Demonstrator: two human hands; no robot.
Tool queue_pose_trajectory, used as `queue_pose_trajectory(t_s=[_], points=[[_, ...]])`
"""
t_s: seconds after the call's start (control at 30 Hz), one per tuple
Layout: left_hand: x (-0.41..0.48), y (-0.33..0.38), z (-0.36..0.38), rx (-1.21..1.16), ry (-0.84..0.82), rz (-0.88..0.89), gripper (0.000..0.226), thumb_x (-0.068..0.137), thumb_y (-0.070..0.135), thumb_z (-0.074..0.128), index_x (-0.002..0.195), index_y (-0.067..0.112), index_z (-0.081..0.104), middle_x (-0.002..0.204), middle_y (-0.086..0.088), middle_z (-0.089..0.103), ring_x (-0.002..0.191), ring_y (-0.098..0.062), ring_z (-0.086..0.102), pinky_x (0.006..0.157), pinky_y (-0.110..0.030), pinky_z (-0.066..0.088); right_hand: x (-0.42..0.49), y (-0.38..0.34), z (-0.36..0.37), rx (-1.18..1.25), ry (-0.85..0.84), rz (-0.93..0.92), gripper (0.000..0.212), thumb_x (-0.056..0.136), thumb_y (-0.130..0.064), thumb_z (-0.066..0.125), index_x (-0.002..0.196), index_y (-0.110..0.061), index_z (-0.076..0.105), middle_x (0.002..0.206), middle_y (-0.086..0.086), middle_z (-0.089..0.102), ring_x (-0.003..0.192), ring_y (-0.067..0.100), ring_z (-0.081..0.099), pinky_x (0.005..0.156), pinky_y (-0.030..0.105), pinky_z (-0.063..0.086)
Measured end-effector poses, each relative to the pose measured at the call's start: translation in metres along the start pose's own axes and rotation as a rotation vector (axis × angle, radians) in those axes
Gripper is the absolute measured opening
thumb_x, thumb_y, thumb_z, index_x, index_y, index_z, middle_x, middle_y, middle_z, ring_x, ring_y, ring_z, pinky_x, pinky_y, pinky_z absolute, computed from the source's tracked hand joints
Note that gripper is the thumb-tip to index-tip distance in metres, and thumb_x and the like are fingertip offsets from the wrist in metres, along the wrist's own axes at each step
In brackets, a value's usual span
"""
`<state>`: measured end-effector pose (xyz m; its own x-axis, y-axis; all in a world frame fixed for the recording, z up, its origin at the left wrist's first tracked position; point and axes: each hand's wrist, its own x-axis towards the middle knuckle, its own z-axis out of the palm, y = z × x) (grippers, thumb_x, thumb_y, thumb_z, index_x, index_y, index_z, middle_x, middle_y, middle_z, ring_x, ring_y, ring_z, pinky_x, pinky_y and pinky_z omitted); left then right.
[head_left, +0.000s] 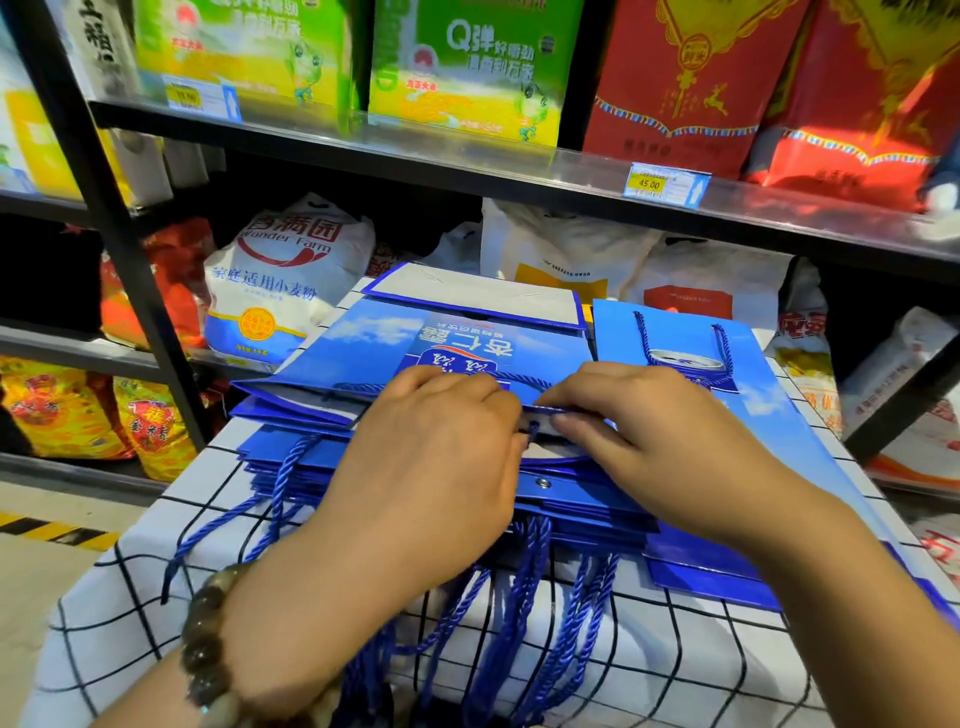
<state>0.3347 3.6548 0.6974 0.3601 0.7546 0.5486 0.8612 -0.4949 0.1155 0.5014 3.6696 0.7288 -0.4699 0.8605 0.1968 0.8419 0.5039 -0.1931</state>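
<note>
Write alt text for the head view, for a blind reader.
The left hand and right hand pinch the rim of a blue paper bag atop a stack of bags, on a checked cloth before shelves of sacks.

The left hand (431, 457) and right hand (649, 431) meet fingertip to fingertip, pinching the near rim of the top blue bag (467, 338) on a stack of flat bags (270, 460) mid-desk (130, 597). Rope handles (519, 571) hang over the desk's near edge; another bag (675, 332) lies along its right edge.
</note>
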Motion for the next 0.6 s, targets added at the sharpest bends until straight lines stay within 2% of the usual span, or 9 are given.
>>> queue_pose_trajectory(t_s=[0.07, 0.13, 0.2, 0.23, 0.33, 0.4, 0.5, 0.6], points=[[-0.001, -0.004, -0.005, -0.034, -0.022, -0.021, 0.023, 0.078, 0.036, 0.04, 0.062, 0.023, 0.051, 0.06, 0.006, 0.055, 0.056, -0.021, 0.055, 0.059, -0.028, 0.026, 0.002, 0.004, -0.001, 0.166, -0.048, 0.017, 0.026, 0.091, -0.041, 0.045, 0.1, -0.026, 0.064, 0.098, -0.008, 0.062, 0.094, 0.01, 0.056, 0.085, 0.035, 0.044], [-0.001, -0.007, -0.008, -0.072, -0.009, -0.084, 0.024, 0.076, 0.041, 0.043, 0.059, 0.025, 0.048, 0.059, 0.007, 0.056, 0.054, -0.019, 0.056, 0.046, -0.021, 0.021, 0.003, 0.009, -0.001, 0.318, -0.078, 0.049, 0.035, 0.088, -0.045, 0.042, 0.095, -0.02, 0.067, 0.092, -0.006, 0.062, 0.088, 0.005, 0.056, 0.084, 0.025, 0.043], [-0.001, -0.005, -0.012, -0.111, -0.018, -0.138, 0.024, 0.076, 0.044, 0.046, 0.061, 0.026, 0.042, 0.064, 0.008, 0.058, 0.06, -0.018, 0.06, 0.043, -0.024, 0.029, 0.006, 0.01, 0.001, 0.315, -0.081, 0.06, 0.022, 0.091, -0.037, 0.049, 0.09, -0.025, 0.067, 0.089, -0.012, 0.061, 0.087, 0.001, 0.055, 0.079, 0.016, 0.041], [-0.001, -0.003, -0.013, -0.115, -0.037, -0.163, 0.024, 0.08, 0.046, 0.048, 0.067, 0.027, 0.04, 0.069, 0.01, 0.058, 0.068, -0.017, 0.061, 0.049, -0.027, 0.033, 0.008, 0.009, 0.003, 0.288, -0.077, 0.062, 0.014, 0.09, -0.033, 0.053, 0.084, -0.031, 0.065, 0.088, -0.015, 0.06, 0.086, 0.0, 0.054, 0.078, 0.015, 0.041], [-0.005, -0.003, -0.012, -0.105, -0.071, -0.204, 0.027, 0.084, 0.055, 0.044, 0.086, 0.033, 0.029, 0.082, 0.015, 0.049, 0.087, -0.012, 0.054, 0.061, -0.029, 0.027, 0.014, 0.008, 0.006, 0.209, -0.042, 0.085, 0.017, 0.084, -0.031, 0.06, 0.068, -0.036, 0.055, 0.076, -0.018, 0.058, 0.076, 0.0, 0.054, 0.072, 0.021, 0.041], [-0.005, -0.004, -0.014, -0.106, -0.12, -0.188, 0.026, 0.085, 0.057, 0.043, 0.093, 0.034, 0.033, 0.091, 0.014, 0.053, 0.093, -0.01, 0.052, 0.065, -0.029, 0.03, 0.016, 0.009, 0.007, 0.181, -0.016, 0.105, 0.014, 0.084, -0.033, 0.061, 0.071, -0.032, 0.057, 0.071, -0.016, 0.057, 0.071, 0.002, 0.053, 0.067, 0.024, 0.04], [-0.005, -0.01, -0.014, -0.124, -0.224, -0.169, 0.035, 0.085, 0.056, 0.044, 0.116, 0.038, 0.043, 0.118, 0.017, 0.055, 0.109, -0.007, 0.049, 0.082, -0.029, 0.04, 0.017, 0.01, 0.01, 0.144, 0.011, 0.121, 0.011, 0.085, -0.036, 0.06, 0.078, -0.027, 0.061, 0.07, -0.012, 0.057, 0.068, 0.006, 0.051, 0.063, 0.022, 0.038], [-0.003, -0.015, -0.017, -0.125, -0.252, -0.126, 0.039, 0.087, 0.054, 0.044, 0.124, 0.041, 0.043, 0.127, 0.019, 0.053, 0.116, -0.006, 0.048, 0.089, -0.029, 0.042, 0.018, 0.011, 0.01, 0.173, 0.024, 0.15, 0.013, 0.084, -0.036, 0.061, 0.074, -0.028, 0.059, 0.064, -0.013, 0.056, 0.065, 0.006, 0.049, 0.059, 0.021, 0.036]])
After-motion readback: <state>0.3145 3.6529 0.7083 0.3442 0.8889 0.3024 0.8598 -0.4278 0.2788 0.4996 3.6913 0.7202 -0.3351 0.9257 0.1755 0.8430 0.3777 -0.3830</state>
